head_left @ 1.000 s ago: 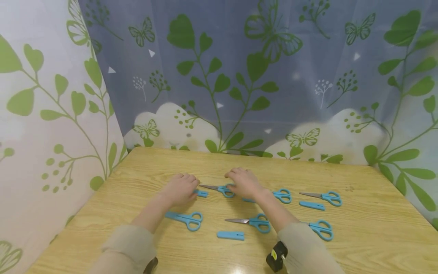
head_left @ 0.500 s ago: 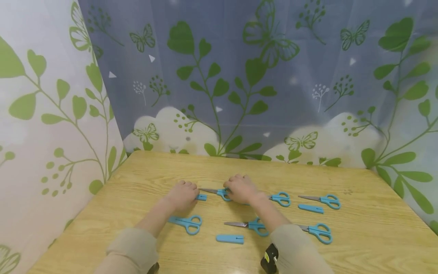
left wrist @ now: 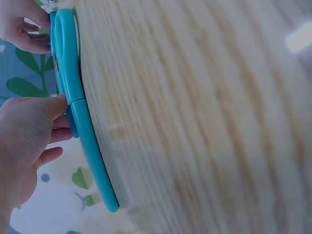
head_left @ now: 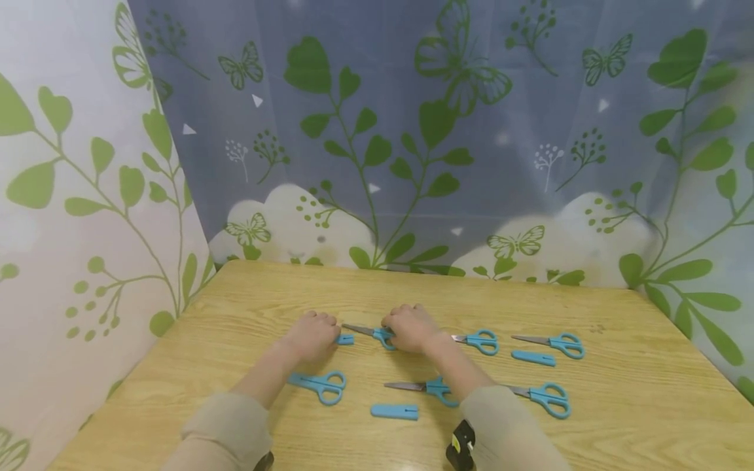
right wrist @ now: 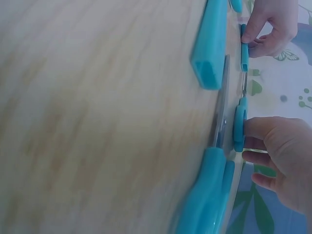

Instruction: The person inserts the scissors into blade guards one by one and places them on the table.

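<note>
My left hand [head_left: 312,335] holds a blue scissors sheath [head_left: 345,339] at the table's back left; the right wrist view shows its thumb and fingers pinching that sheath [right wrist: 244,51]. Just right of it lie bare scissors [head_left: 381,337], blade tip pointing left toward the sheath. My right hand [head_left: 410,327] grips their blue handle, partly hiding it. In the right wrist view, thumb and fingers lie on either side of the handle [right wrist: 239,126]. Blade and sheath appear apart. Closer to me, sheathed scissors [head_left: 331,387] lie below the left hand.
Several more blue scissors lie on the wooden table [head_left: 283,288]: one pair [head_left: 437,389] partly under my right forearm, others [head_left: 480,341] to the right. Loose sheaths [head_left: 394,411] lie beside some. A leaf-patterned curtain [head_left: 353,216] stands behind the table.
My right hand has closed in over the scissors' handle and covers more of it now. The left hand stays on the sheath. The head view has tilted slightly.
</note>
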{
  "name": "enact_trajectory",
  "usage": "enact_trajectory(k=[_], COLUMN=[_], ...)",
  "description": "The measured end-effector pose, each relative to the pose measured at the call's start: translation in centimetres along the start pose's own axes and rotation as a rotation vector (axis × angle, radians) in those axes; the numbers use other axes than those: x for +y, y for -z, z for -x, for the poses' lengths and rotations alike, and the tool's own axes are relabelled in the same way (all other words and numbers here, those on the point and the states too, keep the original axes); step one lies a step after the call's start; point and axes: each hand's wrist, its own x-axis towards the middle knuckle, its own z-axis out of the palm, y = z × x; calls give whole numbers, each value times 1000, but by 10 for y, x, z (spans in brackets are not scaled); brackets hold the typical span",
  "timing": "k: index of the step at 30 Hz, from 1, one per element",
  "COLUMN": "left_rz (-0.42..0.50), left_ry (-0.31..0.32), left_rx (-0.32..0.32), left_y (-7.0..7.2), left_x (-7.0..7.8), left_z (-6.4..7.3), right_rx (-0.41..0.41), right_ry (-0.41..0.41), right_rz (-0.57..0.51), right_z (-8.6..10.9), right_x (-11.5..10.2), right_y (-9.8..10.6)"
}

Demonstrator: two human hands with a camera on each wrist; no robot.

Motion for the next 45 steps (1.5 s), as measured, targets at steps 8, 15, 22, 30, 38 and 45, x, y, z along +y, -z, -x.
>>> enact_trajectory(k=[8,15,22,30,38,45], left_rz=[-45,-108,-128,-209,-218,-168], left_ry=[-40,-85,-125,-193,-201,-183], left_rx=[36,78,150,268,360,363], left_y=[-2,-2,4,11,13,12], left_x=[-1,-3,-6,-8,-11,-13], left_z=[1,-1,0,2,2,3], right_rx=[-8,8,44,79,170,269], right_ry=[28,61,78,114,183,245], right_rz=[42,151,213,187,182,187], right_z=[2,2,3,9,15,22], right_x=[2,2,2,6,11,15], right_y=[1,1,3,5,10,12])
